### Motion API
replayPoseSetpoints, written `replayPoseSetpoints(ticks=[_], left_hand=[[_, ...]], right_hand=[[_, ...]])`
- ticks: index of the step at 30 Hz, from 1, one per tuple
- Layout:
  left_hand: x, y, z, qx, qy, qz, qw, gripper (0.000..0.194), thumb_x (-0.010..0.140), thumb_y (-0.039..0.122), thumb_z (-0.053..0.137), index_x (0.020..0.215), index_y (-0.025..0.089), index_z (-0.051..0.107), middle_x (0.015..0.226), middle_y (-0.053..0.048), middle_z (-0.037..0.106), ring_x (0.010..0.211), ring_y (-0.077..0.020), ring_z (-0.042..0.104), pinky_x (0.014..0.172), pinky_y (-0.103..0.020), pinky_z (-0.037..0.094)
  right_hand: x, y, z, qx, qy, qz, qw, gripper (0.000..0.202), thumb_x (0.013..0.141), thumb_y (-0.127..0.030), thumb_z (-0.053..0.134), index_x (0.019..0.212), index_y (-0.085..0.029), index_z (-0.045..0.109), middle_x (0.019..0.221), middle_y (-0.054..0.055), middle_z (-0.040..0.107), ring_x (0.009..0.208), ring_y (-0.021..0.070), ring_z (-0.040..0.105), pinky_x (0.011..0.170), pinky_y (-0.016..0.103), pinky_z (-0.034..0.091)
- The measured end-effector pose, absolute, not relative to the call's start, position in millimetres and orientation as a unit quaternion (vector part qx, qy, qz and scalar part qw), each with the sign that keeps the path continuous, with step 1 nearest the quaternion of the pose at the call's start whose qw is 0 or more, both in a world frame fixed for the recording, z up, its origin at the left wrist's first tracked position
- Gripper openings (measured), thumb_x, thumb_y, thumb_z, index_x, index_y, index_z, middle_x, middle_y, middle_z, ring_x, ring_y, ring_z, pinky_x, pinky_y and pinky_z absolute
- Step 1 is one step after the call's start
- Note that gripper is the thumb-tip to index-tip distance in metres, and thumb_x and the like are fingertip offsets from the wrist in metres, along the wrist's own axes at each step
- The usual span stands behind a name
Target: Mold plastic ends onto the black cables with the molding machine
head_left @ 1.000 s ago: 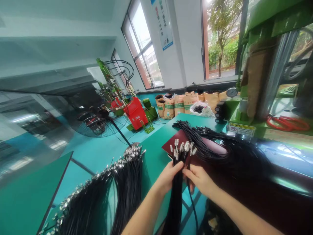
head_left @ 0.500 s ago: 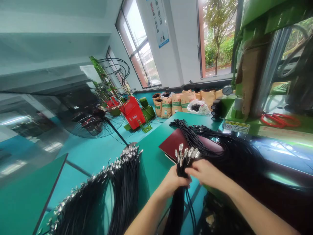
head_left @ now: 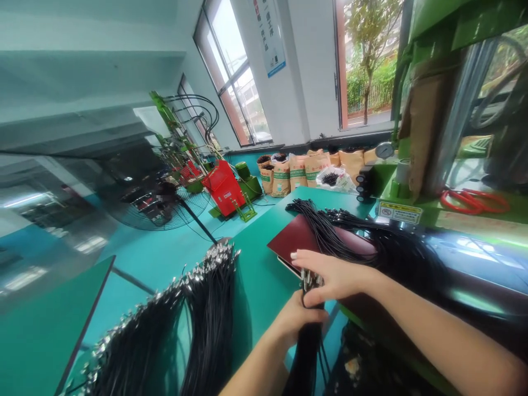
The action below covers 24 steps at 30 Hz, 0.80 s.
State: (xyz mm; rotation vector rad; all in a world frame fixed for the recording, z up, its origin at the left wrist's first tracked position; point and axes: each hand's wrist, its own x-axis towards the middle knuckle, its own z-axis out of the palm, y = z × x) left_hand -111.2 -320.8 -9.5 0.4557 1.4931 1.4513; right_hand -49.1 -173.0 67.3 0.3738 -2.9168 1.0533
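Black cable bundle point(head_left: 304, 355): left hand point(head_left: 300, 320), grip closed around it just below metal tips point(head_left: 309, 278); likely limp, smooth, fairly heavy together, best held there. Right hand point(head_left: 340, 276): grip wide, over tips. Beyond: green surface point(head_left: 258, 264).

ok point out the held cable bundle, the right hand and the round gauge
Held cable bundle point(head_left: 304, 352), head view: black lengths below the grip.
Right hand point(head_left: 340, 274), head view: back of the hand.
Round gauge point(head_left: 384, 149), head view: middle of its dial.
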Motion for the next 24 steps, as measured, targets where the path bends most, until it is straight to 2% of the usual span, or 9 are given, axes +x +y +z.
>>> replayPoseSetpoints(ticks=[3,6,8,11,13,16,20,23,24], left_hand=[[-108,-322,-8,0.209,0.605,0.586,0.497,0.023,0.049,0.013,0.067,0.066,0.013,0.052,0.052,0.003,0.049,0.041,-0.0084,0.045,0.044,-0.024,0.036],[-104,-320,-4,0.255,0.616,0.551,0.502,0.031,0.046,0.01,0.069,0.073,0.013,0.054,0.056,0.003,0.052,0.047,-0.009,0.047,0.046,-0.023,0.037],[-102,-318,-3,0.272,0.63,0.538,0.49,0.031,0.046,0.008,0.068,0.073,0.014,0.053,0.055,0.005,0.049,0.046,-0.0069,0.043,0.045,-0.021,0.035],[-103,-318,-5,0.276,0.645,0.548,0.455,0.023,0.05,0.008,0.062,0.068,0.015,0.049,0.051,0.007,0.042,0.042,-0.0053,0.038,0.042,-0.02,0.033],[-107,-320,-6,0.277,0.65,0.564,0.427,0.022,0.051,0.008,0.059,0.068,0.016,0.048,0.05,0.007,0.043,0.041,-0.0059,0.039,0.041,-0.02,0.031],[-115,-327,-1,0.292,0.653,0.582,0.387,0.019,0.054,0.011,0.058,0.07,0.015,0.048,0.052,0.005,0.046,0.045,-0.007,0.041,0.043,-0.02,0.03],[-118,-333,12,0.332,0.698,0.569,0.281,0.024,0.056,0.01,0.054,0.079,0.014,0.053,0.065,0.003,0.051,0.059,-0.0099,0.045,0.056,-0.023,0.037],[-111,-334,24,0.355,0.802,0.454,0.157,0.027,0.055,0.013,0.054,0.081,0.016,0.053,0.078,-0.001,0.052,0.072,-0.0153,0.047,0.064,-0.027,0.039],[-108,-334,30,0.371,0.83,0.397,0.129,0.025,0.055,0.016,0.056,0.08,0.016,0.052,0.08,-0.003,0.052,0.075,-0.0172,0.047,0.064,-0.028,0.04]], right_hand=[[-48,-171,56,0.097,-0.942,0.322,0.018,0.082,0.072,-0.057,0.055,0.132,-0.004,0.036,0.14,0.017,0.027,0.128,0.0292,0.024,0.105,0.043,0.022],[-51,-171,45,0.056,-0.922,0.381,0.043,0.081,0.072,-0.053,0.057,0.133,-0.005,0.034,0.129,0.018,0.045,0.114,0.0291,0.045,0.096,0.043,0.035],[-53,-171,42,0.053,-0.894,0.442,0.06,0.069,0.076,-0.049,0.054,0.13,-0.008,0.04,0.122,0.014,0.053,0.105,0.0263,0.052,0.091,0.041,0.04],[-53,-166,41,0.048,-0.867,0.487,0.095,0.058,0.08,-0.046,0.051,0.125,-0.012,0.046,0.123,0.012,0.052,0.109,0.0258,0.049,0.094,0.042,0.037],[-52,-158,37,0.037,-0.834,0.533,0.139,0.057,0.08,-0.046,0.052,0.128,-0.016,0.042,0.13,0.01,0.045,0.118,0.0256,0.041,0.1,0.043,0.029],[-48,-158,18,0.006,-0.723,0.664,0.192,0.064,0.077,-0.048,0.056,0.132,-0.023,0.035,0.138,0.008,0.034,0.125,0.0248,0.032,0.105,0.044,0.02],[-40,-203,-31,0.077,-0.611,0.784,0.079,0.083,0.061,-0.049,0.072,0.132,-0.024,0.036,0.131,0.009,0.044,0.121,0.0296,0.037,0.101,0.046,0.027],[-37,-253,-61,0.054,-0.592,0.803,0.041,0.09,0.05,-0.047,0.079,0.129,-0.026,0.041,0.122,0.006,0.052,0.117,0.0325,0.04,0.099,0.048,0.03],[-38,-266,-66,0.038,-0.591,0.805,0.037,0.086,0.052,-0.047,0.078,0.127,-0.026,0.043,0.12,0.006,0.054,0.115,0.0326,0.042,0.097,0.049,0.032]])
